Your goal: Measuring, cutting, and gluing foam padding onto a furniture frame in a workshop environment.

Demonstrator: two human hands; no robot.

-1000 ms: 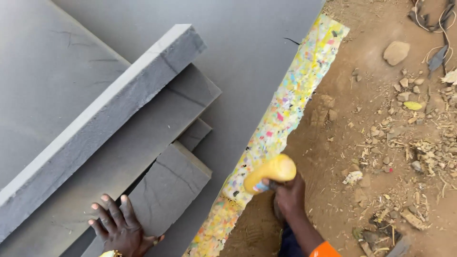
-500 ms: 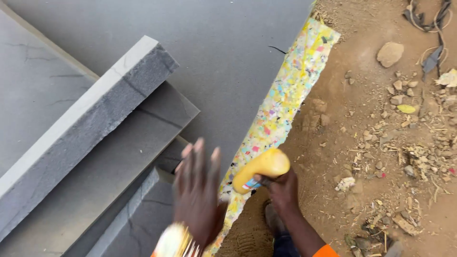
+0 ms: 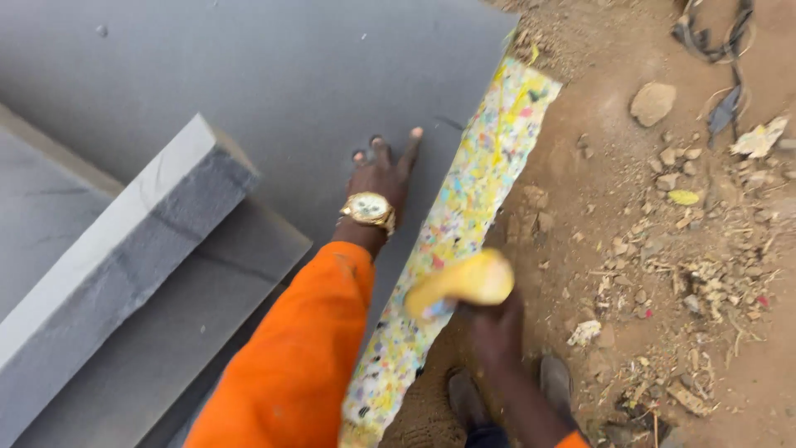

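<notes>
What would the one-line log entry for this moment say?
left hand flat on grey slab | right hand grips yellow tool | speckled foam strip along slab edge

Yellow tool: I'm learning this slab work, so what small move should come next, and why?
Probably draw the yellow tool along the speckled foam strip: the right hand grips it there, while the left hand presses flat on the grey slab, steadying it.

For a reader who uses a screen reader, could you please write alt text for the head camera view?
A person's left hand, wearing a gold watch and orange sleeve, presses flat on a large grey slab, while the right hand holds a yellow tool over a multicoloured speckled strip along the slab's edge. Smaller grey slabs lie to the left, littered dirt ground to the right.
</notes>
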